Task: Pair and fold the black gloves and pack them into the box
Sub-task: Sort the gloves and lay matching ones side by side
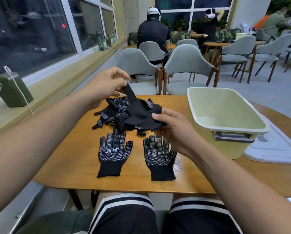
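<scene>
Head view. The left hand pinched a narrow upper end of one black glove between thumb and fingertips, raised above the table; the right hand gripped the bunched lower end, fingers curled round the cloth. Whether the pinched end was a cuff or a finger could not be told. Beneath the held glove lay a tangled heap of gloves. Nearer the person, two gloves, one to the left and one to the right, lay flat, dotted palms up and apart, not yet stacked. The box stood open at the right, nothing visible inside, just beside its white lid. The knit appeared light and limp, its dotted palm likely grippy; taking each glove by cuff and fingertips would probably spread it flat for pairing
</scene>
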Demonstrator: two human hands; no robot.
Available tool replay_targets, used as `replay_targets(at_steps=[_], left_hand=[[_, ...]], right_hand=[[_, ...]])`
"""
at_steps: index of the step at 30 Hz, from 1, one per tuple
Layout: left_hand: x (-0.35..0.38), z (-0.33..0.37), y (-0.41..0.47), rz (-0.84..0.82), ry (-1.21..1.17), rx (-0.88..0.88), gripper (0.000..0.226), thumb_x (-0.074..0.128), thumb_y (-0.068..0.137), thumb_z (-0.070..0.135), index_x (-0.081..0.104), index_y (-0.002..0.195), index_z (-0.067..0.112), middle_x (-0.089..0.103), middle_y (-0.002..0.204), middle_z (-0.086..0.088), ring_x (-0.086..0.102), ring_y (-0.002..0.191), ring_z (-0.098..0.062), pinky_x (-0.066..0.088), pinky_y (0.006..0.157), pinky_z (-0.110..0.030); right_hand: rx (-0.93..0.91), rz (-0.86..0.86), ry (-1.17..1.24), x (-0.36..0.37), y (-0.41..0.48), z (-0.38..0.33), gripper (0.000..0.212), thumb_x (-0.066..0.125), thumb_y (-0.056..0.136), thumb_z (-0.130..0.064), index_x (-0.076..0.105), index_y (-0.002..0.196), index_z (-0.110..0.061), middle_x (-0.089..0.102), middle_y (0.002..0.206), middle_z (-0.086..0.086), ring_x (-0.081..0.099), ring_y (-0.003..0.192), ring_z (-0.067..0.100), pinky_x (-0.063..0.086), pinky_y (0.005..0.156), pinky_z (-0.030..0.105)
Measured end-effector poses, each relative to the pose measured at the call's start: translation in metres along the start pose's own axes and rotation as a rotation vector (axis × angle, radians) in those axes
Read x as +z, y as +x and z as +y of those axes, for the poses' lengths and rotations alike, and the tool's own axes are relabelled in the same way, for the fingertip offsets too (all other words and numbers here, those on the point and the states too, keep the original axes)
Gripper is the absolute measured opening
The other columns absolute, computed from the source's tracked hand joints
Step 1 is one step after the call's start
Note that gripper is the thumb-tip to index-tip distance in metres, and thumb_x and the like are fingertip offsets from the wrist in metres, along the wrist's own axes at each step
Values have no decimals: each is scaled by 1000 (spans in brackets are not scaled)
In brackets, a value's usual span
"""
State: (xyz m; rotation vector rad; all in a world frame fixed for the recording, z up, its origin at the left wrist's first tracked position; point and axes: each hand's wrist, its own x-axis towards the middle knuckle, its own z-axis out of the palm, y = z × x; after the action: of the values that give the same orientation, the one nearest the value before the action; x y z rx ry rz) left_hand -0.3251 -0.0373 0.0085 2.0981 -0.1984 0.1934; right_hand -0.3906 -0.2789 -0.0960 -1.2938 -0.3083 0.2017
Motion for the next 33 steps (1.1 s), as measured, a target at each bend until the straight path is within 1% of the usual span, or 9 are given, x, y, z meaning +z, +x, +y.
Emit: replay_targets(at_steps=[5, 9, 11, 14, 17, 22, 26, 30, 33], left_hand=[[-3, -20, 0, -28, 10, -39, 19, 63, 102, 10, 71, 117, 17, 64, 96, -10, 68, 77, -9, 54, 81, -37], [1, -26, -14, -139, 75, -37, 15, 66, 104, 17, 73, 115, 25, 77, 106, 3, 75, 96, -17, 54, 87, -36], [6, -25, -28, -259, 112, -8, 13, 67, 105, 34, 76, 115, 32, 78, 109, 10, 74, 106, -13, 55, 88, -35], [13, -22, -45, -361, 118, 37, 39, 60, 95, 66, 76, 118, 38, 76, 114, 14, 69, 110, -5, 53, 94, -33], [14, -21, -49, -401, 207, 102, 47, 74, 83, 73, 70, 122, 46, 74, 118, 18, 68, 112, -1, 52, 100, -36], [11, -17, -52, -387, 310, 222, 80, 88, 71, 62, 55, 143, 52, 63, 125, 28, 60, 117, 6, 50, 96, -24], [12, -25, -44, -180, 333, 349, 44, 84, 90, 20, 71, 125, 43, 74, 106, 15, 70, 95, -10, 56, 83, -34], [7, -25, -42, -38, 261, 350, 23, 76, 96, 11, 80, 110, 30, 80, 103, 9, 74, 101, -10, 58, 95, -41], [3, -30, -39, 34, 92, 187, 19, 76, 95, 7, 81, 101, 25, 80, 95, -2, 72, 83, -20, 59, 76, -41]], right_hand=[[-5, 11, -32, 5, 5, -21, 13, 62, 106, -11, 69, 115, -5, 71, 91, 5, 61, 75, 12, 49, 66, 26], [50, 22, -77, 11, 11, -22, 6, 64, 105, -12, 68, 102, -8, 68, 86, 7, 58, 68, 15, 49, 64, 26], [82, 19, -62, 13, 16, -22, 5, 65, 105, -11, 66, 102, -7, 65, 83, 7, 57, 66, 16, 47, 62, 27], [126, 23, -11, 18, 24, -22, 9, 65, 104, -12, 67, 107, -4, 62, 81, 6, 56, 65, 16, 47, 62, 28], [141, 61, -30, 21, 31, -24, 12, 67, 103, -13, 72, 107, -3, 65, 80, 7, 57, 62, 15, 48, 59, 27], [176, 132, -13, 28, 37, -31, 27, 69, 101, -14, 68, 121, 3, 65, 73, 6, 58, 57, 12, 50, 53, 24], [203, 109, 27, 30, 39, -34, 20, 65, 105, -23, 67, 113, -5, 66, 67, 3, 59, 58, 12, 51, 53, 23], [233, 78, 88, 31, 38, -34, 33, 51, 111, -38, 66, 111, -9, 72, 77, 7, 64, 64, 17, 52, 57, 26], [237, 54, 89, 29, 36, -29, 47, 43, 113, -44, 72, 109, -6, 73, 82, 10, 67, 67, 19, 54, 58, 27]])
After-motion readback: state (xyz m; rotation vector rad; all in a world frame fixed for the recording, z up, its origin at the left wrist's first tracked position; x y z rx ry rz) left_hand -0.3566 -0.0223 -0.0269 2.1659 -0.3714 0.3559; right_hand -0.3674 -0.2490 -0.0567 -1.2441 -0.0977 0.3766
